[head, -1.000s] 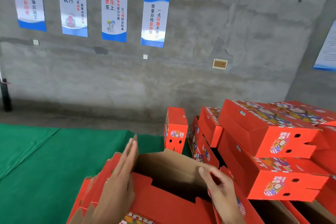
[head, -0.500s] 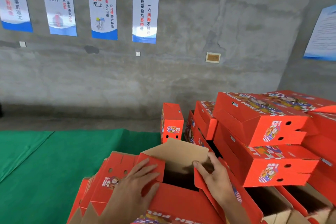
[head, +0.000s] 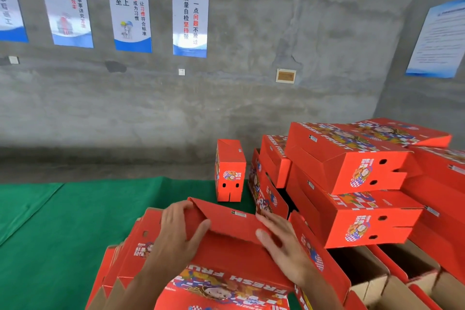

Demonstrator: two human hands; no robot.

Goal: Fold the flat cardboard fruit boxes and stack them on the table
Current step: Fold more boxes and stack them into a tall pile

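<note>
Box (head: 226,254) at the table's (head: 63,221) near edge, on the flat stack (head: 130,246): its end flap (head: 221,219), upright with the brown inside showing a second ago, is now folded down over the opening. Left hand (head: 176,231) grips the flap's left corner, thumb curled under it; right hand (head: 281,241) presses it with straight fingers. Looks nearly closed; next it goes onto the finished pile (head: 352,184) at the right edge
</note>
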